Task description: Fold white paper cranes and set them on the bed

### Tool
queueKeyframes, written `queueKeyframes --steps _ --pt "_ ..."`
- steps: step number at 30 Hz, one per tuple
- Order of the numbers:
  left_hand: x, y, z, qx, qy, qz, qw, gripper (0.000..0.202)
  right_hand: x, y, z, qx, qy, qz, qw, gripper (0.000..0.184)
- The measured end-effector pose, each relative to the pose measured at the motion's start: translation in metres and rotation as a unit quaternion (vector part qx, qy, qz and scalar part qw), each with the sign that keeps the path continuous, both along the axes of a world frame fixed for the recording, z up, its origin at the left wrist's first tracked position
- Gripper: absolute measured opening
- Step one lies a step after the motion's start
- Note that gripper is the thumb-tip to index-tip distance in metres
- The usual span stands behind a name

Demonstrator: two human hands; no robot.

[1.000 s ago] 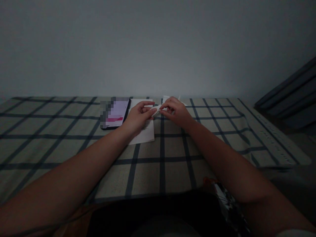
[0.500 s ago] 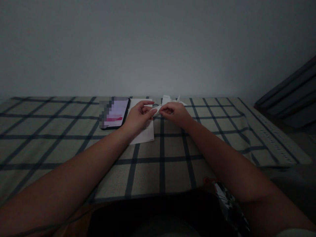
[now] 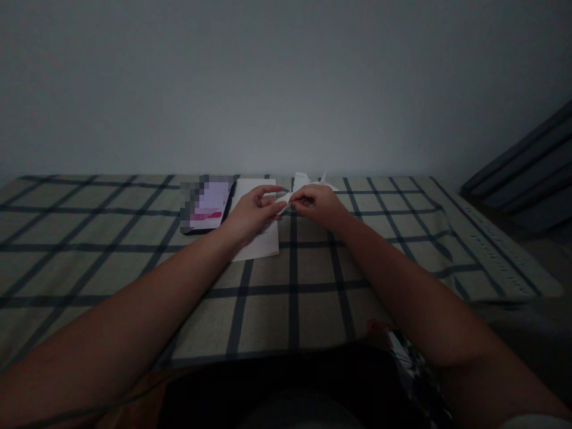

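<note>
A small folded piece of white paper (image 3: 283, 202) is held between my two hands above the table. My left hand (image 3: 257, 210) pinches its left end between thumb and fingers, with the index finger stretched out over it. The fingertips of my right hand (image 3: 315, 202) are closed on its right end. Flat white paper sheets (image 3: 263, 245) lie under my left hand, partly covered by it. Behind my right hand are more white paper pieces (image 3: 301, 178), one with a pointed tip; their full shape is hidden.
A phone (image 3: 210, 205) with a lit screen, partly pixelated, lies left of the sheets. The checked tablecloth (image 3: 313, 268) covers the table up to the wall (image 3: 286, 89). Dark striped fabric (image 3: 527, 173) is at the right. A patterned item (image 3: 415, 363) is near my right forearm.
Both hands stay in nearly the same place. My left fingers have shifted slightly to the right on the folded paper, which has tilted a little.
</note>
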State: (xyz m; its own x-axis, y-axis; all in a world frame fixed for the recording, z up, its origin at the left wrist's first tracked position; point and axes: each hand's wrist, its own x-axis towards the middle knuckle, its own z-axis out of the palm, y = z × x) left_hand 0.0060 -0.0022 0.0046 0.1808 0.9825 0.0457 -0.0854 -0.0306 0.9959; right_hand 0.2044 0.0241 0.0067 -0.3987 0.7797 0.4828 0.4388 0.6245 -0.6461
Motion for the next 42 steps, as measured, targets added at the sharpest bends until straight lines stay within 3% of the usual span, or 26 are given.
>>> queueKeyframes --steps 6,9,20,32,42 --pt "-0.0025 0.0019 0.0003 -0.006 -0.011 -0.005 1.0 0.059 -0.0025 0.0059 -0.0061 -0.162 0.154 0.04 0.974 0.023" --pt "-0.003 0.0028 -0.0001 -0.012 -0.017 -0.007 1.0 0.059 -0.001 0.007 -0.0054 -0.203 0.182 0.057 0.961 0.027" --pt "-0.0031 0.0038 0.0013 -0.021 -0.025 -0.014 0.999 0.059 0.0019 0.004 0.0013 -0.239 0.203 0.05 0.948 0.022" --pt "-0.0015 0.0031 0.0019 -0.001 -0.033 0.0 0.999 0.055 -0.0026 0.0045 -0.0015 -0.331 0.272 0.02 0.903 0.012" --pt "-0.0003 0.0039 -0.0016 0.015 -0.035 -0.004 0.999 0.054 0.0008 0.0011 -0.0004 -0.33 0.213 0.051 0.918 0.02"
